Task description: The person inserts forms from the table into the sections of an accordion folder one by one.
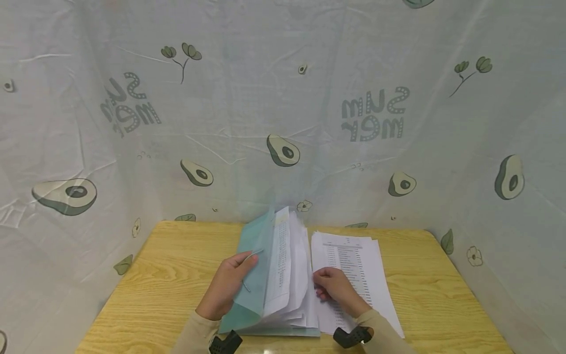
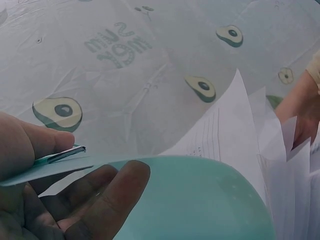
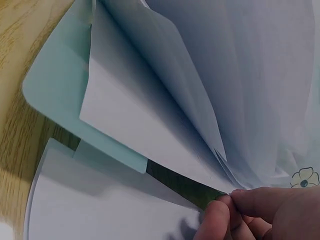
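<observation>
A teal folder (image 1: pixel 254 241) lies spread on the table, its cover raised and a thick sheaf of white paper sheets (image 1: pixel 298 265) fanned inside. My left hand (image 1: pixel 232 280) grips the raised cover (image 2: pixel 200 195) between thumb and fingers. A thin pale strip (image 1: pixel 246 286) sticks out from the cover beside that thumb. With thumb and forefinger, my right hand (image 1: pixel 333 285) pinches the edge of a sheet (image 3: pixel 145 135) on the folder's right side. Under that hand lies a separate stack of printed sheets (image 1: pixel 380 290); in the right wrist view its corner (image 3: pixel 75 200) sits close to the folder.
The wooden table (image 1: pixel 177 260) extends to both sides of the papers. A pale curtain with avocado prints (image 1: pixel 247 108) hangs behind the table and along its sides. Each wrist wears a black device (image 1: pixel 225 342).
</observation>
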Available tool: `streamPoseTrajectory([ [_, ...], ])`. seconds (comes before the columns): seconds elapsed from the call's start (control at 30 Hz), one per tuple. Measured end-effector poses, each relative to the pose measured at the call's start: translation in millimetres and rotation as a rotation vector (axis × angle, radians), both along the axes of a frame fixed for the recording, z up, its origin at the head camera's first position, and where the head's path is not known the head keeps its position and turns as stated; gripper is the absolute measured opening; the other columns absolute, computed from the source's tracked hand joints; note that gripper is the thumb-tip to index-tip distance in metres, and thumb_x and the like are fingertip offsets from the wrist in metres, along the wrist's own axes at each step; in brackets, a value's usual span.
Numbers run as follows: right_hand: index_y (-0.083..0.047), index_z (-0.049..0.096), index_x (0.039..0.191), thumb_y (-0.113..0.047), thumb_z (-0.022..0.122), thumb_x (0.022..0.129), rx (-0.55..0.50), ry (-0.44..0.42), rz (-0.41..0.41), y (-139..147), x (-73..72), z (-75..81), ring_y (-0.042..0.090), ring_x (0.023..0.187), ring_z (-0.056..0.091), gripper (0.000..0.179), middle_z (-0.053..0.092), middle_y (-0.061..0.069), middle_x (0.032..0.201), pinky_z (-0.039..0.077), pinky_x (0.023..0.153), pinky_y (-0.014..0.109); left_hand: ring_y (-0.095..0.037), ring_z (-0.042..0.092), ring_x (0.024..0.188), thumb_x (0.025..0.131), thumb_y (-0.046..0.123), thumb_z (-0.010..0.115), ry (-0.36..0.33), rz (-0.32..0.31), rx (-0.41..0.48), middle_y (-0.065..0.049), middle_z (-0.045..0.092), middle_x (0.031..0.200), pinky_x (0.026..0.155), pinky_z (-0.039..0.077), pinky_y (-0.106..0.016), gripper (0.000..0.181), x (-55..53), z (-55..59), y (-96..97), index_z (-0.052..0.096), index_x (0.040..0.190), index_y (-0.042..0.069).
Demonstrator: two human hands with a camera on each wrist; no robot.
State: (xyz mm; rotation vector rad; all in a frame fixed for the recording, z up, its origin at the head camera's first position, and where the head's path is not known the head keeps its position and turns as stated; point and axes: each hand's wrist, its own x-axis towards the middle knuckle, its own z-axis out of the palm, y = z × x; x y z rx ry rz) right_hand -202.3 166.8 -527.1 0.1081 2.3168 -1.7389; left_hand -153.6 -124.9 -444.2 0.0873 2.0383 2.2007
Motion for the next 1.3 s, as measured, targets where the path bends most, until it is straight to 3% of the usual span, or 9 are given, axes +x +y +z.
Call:
streamPoseTrajectory([
  [0.27, 0.003, 0.068, 0.103, -0.014, 0.065, 0.101, 0.042, 0.022, 0.012, 9, 0.9, 0.8, 0.015, 0.065, 0.059, 0.018, 0.064, 0.007, 0.083, 0.052, 0.058, 0.027, -0.019, 0.069, 0.092, 0.106, 0.034, 0.06, -0.007, -0.016, 0.012, -0.015, 0.07, 0.114, 0.072, 0.059, -0.035, 0.052, -2.7, -1.7, 0.2, 0.058, 0.142, -0.004],
  [0.6, 0.001, 0.07, 0.103, -0.018, 0.068, 0.098, 0.4, 0.122, -0.068, 91, 1.9, 9.0, 0.019, 0.077, 0.056, 0.019, 0.063, 0.005, 0.085, 0.046, 0.063, 0.029, -0.018, 0.07, 0.078, 0.105, 0.038, 0.062, -0.048, 0.002, -0.002, -0.009, 0.071, 0.095, 0.065, 0.06, -0.037, 0.051, -5.2, -7.9, -2.4, 0.064, 0.135, -0.003],
  [0.8, 0.014, 0.057, 0.114, -0.028, 0.074, 0.093, 0.639, 0.068, -0.061, 134, 3.7, 10.2, 0.031, 0.09, 0.059, 0.051, 0.063, 0.023, 0.103, 0.05, 0.077, 0.042, -0.019, 0.071, 0.077, 0.104, 0.037, 0.062, -0.045, 0.0, 0.011, -0.01, 0.072, 0.095, 0.064, 0.06, -0.037, 0.05, -5.5, -10.0, -3.1, 0.064, 0.135, -0.003],
  [0.93, 0.02, 0.05, 0.117, -0.03, 0.078, 0.089, 0.682, 0.027, -0.047, 143, 1.4, 6.6, 0.035, 0.092, 0.059, 0.063, 0.06, 0.03, 0.106, 0.051, 0.081, 0.048, -0.019, 0.071, 0.079, 0.104, 0.037, 0.063, -0.048, 0.003, 0.011, -0.011, 0.072, 0.099, 0.065, 0.06, -0.037, 0.05, -6.3, -10.5, -3.0, 0.064, 0.136, -0.002],
  [1.3, 0.022, 0.052, 0.116, -0.026, 0.081, 0.087, 0.676, -0.027, -0.052, 146, -3.2, 8.1, 0.034, 0.09, 0.059, 0.064, 0.061, 0.027, 0.103, 0.052, 0.08, 0.047, -0.02, 0.072, 0.084, 0.104, 0.038, 0.063, -0.05, 0.001, 0.006, -0.011, 0.073, 0.103, 0.068, 0.061, -0.038, 0.05, -8.8, -12.3, -0.3, 0.065, 0.135, -0.001],
])
